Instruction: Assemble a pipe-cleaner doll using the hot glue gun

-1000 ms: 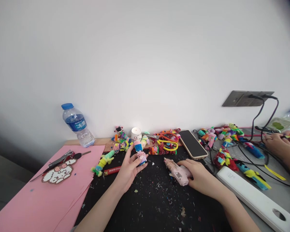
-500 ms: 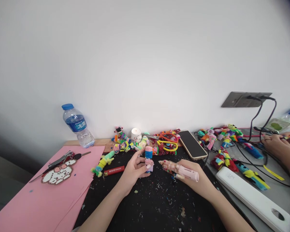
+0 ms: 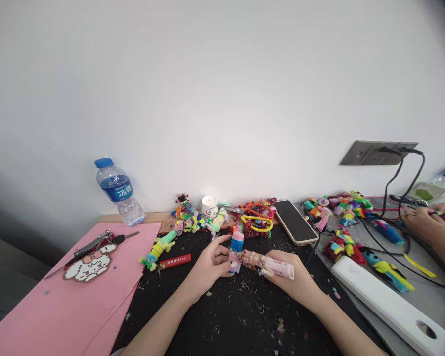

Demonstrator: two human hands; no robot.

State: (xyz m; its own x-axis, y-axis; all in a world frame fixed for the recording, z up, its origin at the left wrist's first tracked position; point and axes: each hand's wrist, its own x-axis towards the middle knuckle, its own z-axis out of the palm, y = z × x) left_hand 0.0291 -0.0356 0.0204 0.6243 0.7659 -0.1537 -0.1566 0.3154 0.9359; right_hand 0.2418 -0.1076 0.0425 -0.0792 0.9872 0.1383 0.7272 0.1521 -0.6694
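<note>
My left hand (image 3: 214, 262) is closed round a small upright pipe-cleaner figure (image 3: 237, 243) with a pink top, a blue band and a paler lower part. Fingers hide some of that lower part. In my right hand (image 3: 292, 278) is a pink hot glue gun (image 3: 278, 267), its front end caked with coloured fuzz. The glue gun's nozzle points left and meets the figure's middle just below the blue band; whether it touches or only overlaps in view I cannot tell. Behind the figure lie orange- and yellow-handled scissors (image 3: 258, 225).
Fuzz scraps litter the black mat (image 3: 222, 321). Around it are pink sheets (image 3: 33, 296), a red stick-shaped packet (image 3: 175, 261), a water bottle (image 3: 119, 192), a phone (image 3: 295, 222), a white power strip (image 3: 387, 304) and pipe-cleaner figures (image 3: 162, 248). Another person's hand (image 3: 426, 225) works at far right.
The glue gun has moved slightly left, its nozzle now at the figure. The figure has shifted a little right and down in my left hand.
</note>
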